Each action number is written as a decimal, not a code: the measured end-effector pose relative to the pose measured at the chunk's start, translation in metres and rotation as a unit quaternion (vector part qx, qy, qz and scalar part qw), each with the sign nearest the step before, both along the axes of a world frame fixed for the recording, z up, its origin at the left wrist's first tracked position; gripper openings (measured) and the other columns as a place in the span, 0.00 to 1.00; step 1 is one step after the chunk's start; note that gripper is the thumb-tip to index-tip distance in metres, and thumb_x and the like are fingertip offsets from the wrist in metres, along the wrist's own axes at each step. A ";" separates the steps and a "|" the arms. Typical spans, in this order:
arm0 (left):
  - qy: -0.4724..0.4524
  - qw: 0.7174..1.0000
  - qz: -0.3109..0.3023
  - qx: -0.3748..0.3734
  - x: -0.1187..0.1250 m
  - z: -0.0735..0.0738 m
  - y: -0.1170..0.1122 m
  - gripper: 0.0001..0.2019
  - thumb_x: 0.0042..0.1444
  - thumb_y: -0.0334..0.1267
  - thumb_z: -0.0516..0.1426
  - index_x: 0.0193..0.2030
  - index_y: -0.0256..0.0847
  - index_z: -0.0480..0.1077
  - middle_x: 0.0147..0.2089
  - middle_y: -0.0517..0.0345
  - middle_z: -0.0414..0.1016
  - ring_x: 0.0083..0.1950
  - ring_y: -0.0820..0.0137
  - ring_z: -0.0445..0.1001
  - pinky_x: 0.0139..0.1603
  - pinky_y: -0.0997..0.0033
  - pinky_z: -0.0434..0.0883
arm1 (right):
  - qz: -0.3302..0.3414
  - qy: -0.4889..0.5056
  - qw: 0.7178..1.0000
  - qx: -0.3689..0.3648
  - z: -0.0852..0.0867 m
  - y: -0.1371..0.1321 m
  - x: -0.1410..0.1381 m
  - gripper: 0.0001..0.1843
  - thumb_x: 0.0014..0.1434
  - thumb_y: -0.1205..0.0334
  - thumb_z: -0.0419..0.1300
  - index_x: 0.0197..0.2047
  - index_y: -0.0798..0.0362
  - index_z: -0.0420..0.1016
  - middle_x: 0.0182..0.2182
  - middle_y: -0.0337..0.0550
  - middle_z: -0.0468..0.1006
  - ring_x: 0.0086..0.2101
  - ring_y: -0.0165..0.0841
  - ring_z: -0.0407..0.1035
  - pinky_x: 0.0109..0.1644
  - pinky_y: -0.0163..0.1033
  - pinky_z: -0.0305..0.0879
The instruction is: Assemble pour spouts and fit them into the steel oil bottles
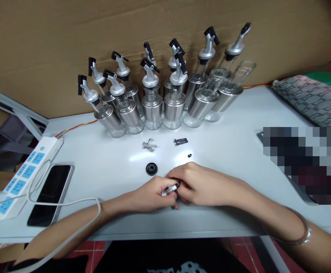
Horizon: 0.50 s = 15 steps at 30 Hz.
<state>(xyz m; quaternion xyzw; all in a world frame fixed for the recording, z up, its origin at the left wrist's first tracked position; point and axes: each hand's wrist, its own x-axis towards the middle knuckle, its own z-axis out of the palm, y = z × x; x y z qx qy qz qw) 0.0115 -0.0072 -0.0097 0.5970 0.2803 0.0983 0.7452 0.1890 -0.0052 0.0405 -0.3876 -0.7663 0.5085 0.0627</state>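
Note:
In my left hand is a small silver pourer spout, pinched between thumb and fingers. It has a dark end pointing toward my right hand. My right hand is closed against the left one, its fingertips bent around that dark end; what they grip is mostly hidden. On the table just beyond lie a black ring-shaped seal, a loose silver pourer part, a black lever clip and a tiny black plug.
Several glass-and-steel oil bottles with pourer tops stand at the back; two at the right lack tops. To the left are a phone, a power strip and a white cable crossing my left forearm. A patterned cushion-like item lies right.

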 end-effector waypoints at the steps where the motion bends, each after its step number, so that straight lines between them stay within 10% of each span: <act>1: -0.005 1.000 0.002 0.001 0.000 0.000 0.000 0.07 0.48 0.23 0.51 0.29 0.36 0.66 0.29 0.60 0.72 0.31 0.77 0.70 0.35 0.77 0.68 | 0.005 0.006 1.000 -0.016 -0.001 0.000 0.001 0.12 0.48 0.78 0.49 0.28 0.56 0.70 0.24 0.41 0.79 0.23 0.27 0.71 0.27 0.30 0.61; 15: -0.024 0.996 0.024 -0.083 -0.001 0.007 0.003 0.17 0.58 0.50 0.55 0.32 0.35 0.65 0.27 0.61 0.67 0.28 0.77 0.65 0.32 0.75 0.62 | -0.053 0.043 0.985 0.157 -0.005 0.004 0.010 0.08 0.53 0.68 0.57 0.39 0.55 0.71 0.38 0.43 0.70 0.31 0.29 0.65 0.33 0.33 0.62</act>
